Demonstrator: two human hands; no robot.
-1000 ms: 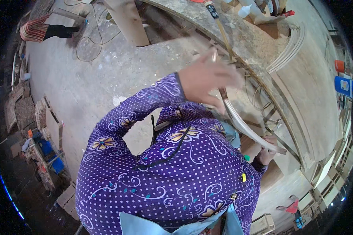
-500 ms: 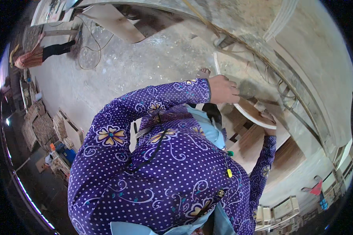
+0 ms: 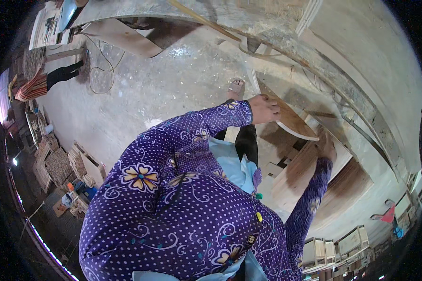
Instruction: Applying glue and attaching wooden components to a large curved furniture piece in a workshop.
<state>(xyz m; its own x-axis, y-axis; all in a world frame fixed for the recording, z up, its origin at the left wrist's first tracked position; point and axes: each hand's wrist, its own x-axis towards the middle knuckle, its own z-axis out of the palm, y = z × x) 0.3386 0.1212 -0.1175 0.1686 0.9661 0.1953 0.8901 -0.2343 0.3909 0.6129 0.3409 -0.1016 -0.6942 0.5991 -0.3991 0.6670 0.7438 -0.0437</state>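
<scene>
A thin brown wooden board [image 3: 293,114] with a white curved near edge is held up in front of me, right of centre. My left hand [image 3: 266,108] is closed around its near left part, the fingers curled over the top. At the board's right end is my right hand [image 3: 327,144], blurred, its fingers close against the corner. Whether those fingers grip the board or only touch it does not show. Below the board stands a wooden piece with pale and brown panels [image 3: 309,175], partly hidden by my right arm.
A long raised ledge [image 3: 286,51] curves past the far side and right. A flat panel [image 3: 122,36] leans at the far left, near a loose cable [image 3: 111,70] on the floor. Stacked wood pieces [image 3: 56,161] lie at left. Another person [image 3: 44,84] stands far left.
The board has swung so that more of its brown face shows. My right hand has shifted outward around its end, while my left hand keeps its grip. The whole view has shifted slightly.
</scene>
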